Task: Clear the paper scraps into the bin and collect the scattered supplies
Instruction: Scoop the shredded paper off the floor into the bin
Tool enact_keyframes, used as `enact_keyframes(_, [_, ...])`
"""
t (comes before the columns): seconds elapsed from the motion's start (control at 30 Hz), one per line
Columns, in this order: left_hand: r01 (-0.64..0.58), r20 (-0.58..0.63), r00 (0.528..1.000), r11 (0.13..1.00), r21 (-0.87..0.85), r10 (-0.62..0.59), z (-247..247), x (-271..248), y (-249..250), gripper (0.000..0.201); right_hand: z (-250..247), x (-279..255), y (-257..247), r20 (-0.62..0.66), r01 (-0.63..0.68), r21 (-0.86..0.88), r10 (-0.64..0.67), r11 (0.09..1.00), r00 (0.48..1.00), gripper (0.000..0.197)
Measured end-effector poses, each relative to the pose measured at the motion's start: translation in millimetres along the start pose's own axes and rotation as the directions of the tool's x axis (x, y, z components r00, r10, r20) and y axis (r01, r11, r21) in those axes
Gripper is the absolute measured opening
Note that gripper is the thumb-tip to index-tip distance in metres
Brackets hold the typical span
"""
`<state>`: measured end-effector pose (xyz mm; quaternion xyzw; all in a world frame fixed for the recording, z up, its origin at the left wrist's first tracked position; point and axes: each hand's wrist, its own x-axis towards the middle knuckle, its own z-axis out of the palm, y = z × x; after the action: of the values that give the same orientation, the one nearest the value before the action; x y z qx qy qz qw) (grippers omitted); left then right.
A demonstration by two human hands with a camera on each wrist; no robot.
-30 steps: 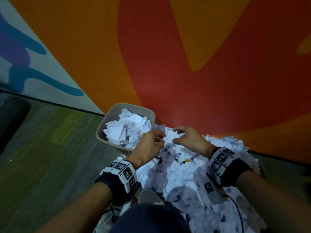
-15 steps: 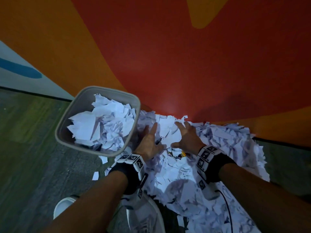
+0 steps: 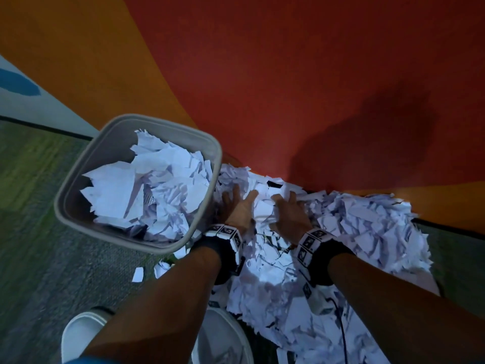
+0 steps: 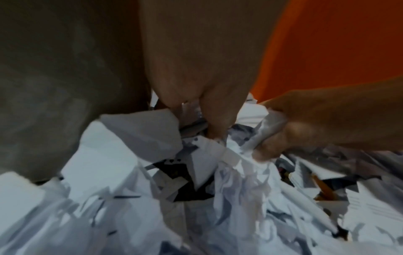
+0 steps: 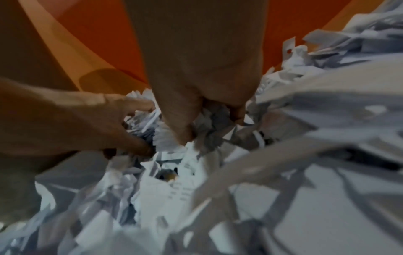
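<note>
A grey bin (image 3: 112, 145), heaped with white paper, stands on the floor at the left. To its right a big pile of paper scraps (image 3: 367, 227) lies against the wall. Both hands are pushed into the far end of that pile, close beside the bin. My left hand (image 3: 241, 200) has its fingers straight and pressed down into the scraps (image 4: 209, 124). My right hand (image 3: 287, 208) curls its fingers round a crumpled clump of scraps (image 5: 209, 117). An orange pencil-like stick (image 4: 322, 188) shows among the scraps near the right wrist.
The red and orange wall (image 3: 288, 88) rises straight behind the pile. Green-grey carpet (image 3: 52, 258) spreads out to the left, with a few loose scraps (image 3: 137, 274) below the bin. My white shoes (image 3: 81, 334) are at the bottom. A black cable (image 3: 341, 327) hangs from the right wrist.
Both hands have dropped from above the pile and pushed forward into it near the wall. The left hand has spread flat, and the view has closed in on the bin.
</note>
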<state>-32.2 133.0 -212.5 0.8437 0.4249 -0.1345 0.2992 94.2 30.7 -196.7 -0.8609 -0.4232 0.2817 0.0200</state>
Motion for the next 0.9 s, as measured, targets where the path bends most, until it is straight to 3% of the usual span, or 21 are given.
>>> enact_keyframes(0.1, [-0.014,-0.131,0.991,0.998,-0.056,0.007,-3,-6,-1,0.031,-17,-4,0,0.004,0.037,0.074,-0.037,0.997,0.999,0.025])
enact_keyframes(0.2, [-0.016,-0.174,0.985,0.98,-0.199,-0.019,-12,-18,1,0.033,-41,-19,4,-0.08,0.07,0.302,-0.048,0.951,0.996,0.016])
enact_keyframes(0.3, [-0.06,-0.279,0.96,0.97,-0.236,-0.009,-23,-31,6,0.049,-69,-38,4,-0.093,0.067,0.514,-0.022,0.855,0.995,0.024])
enact_keyframes(0.37, [-0.117,-0.307,0.951,0.953,-0.279,0.027,-43,-55,23,0.035,-87,-53,5,-0.069,0.03,0.618,0.016,0.786,0.997,0.035])
enact_keyframes(0.43, [-0.188,-0.367,0.927,0.946,-0.264,0.081,-63,-76,36,0.038,-104,-68,5,-0.056,0.002,0.713,0.055,0.701,0.997,0.046])
enact_keyframes(0.57, [-0.242,-0.403,0.909,0.923,-0.299,0.108,-102,-121,58,0.021,-141,-107,1,-0.115,0.107,0.808,-0.023,0.579,0.993,0.034])
enact_keyframes(0.7, [-0.295,-0.426,0.896,0.884,-0.364,0.123,-134,-156,66,0.014,-160,-132,-6,-0.137,0.127,0.817,-0.025,0.562,0.99,0.028])
enact_keyframes(0.9, [-0.345,-0.463,0.881,0.802,-0.487,0.098,-176,-206,68,0.016,-196,-161,-43,-0.155,0.138,0.755,-0.03,0.641,0.988,0.069])
